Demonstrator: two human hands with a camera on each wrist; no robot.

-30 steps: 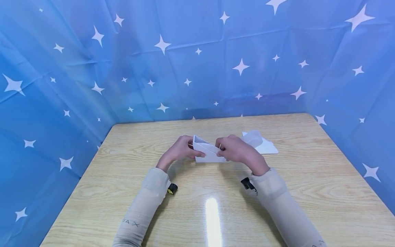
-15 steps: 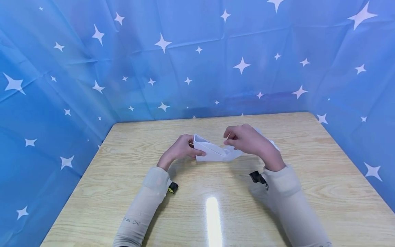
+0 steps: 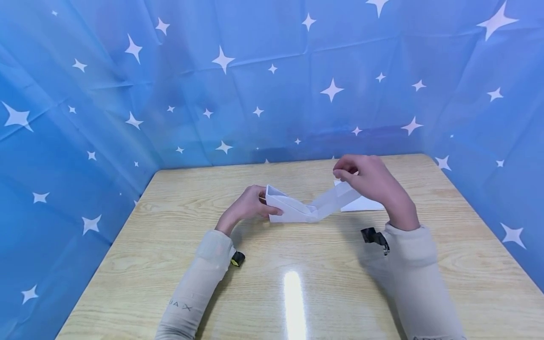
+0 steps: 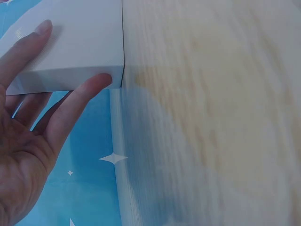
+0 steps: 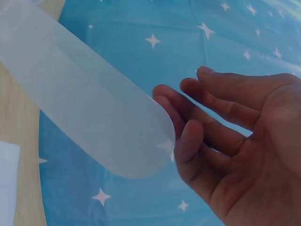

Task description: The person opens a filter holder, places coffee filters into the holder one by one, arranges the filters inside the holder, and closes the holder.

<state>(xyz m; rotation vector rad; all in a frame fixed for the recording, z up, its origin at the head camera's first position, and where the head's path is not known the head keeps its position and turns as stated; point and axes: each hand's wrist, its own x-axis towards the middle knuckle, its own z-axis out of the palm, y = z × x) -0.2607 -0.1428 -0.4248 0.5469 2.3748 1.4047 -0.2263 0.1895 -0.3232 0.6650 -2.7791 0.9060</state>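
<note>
In the head view, the person's left hand (image 3: 245, 208) grips the left end of a white box (image 3: 290, 210), thumb lying across the front and the fingers bent around the end. The box stands on the wooden table (image 3: 170, 264), near the middle, with a gap along its sloping upper edge. The left wrist view shows one fingertip on the box's broad face and another on its narrow side.

From the box's right end a translucent strip (image 3: 333, 202) slants up to the right hand (image 3: 374, 182). That hand is half curled and pinches the strip at the edge of its rounded end; in the right wrist view the other fingers are loosely bent and apart from it. Whether the strip is fixed to the box or only tucked in cannot be told.

Below the right hand a flat white sheet (image 3: 364, 204) lies on the table, partly covered in the head view by the strip. Both forearms wear pale sleeves (image 3: 193, 283), and a small black device (image 3: 239, 258) shows beside the left cuff. A blue curtain (image 3: 280, 94) printed with white stars hangs behind the table and along its sides.
</note>
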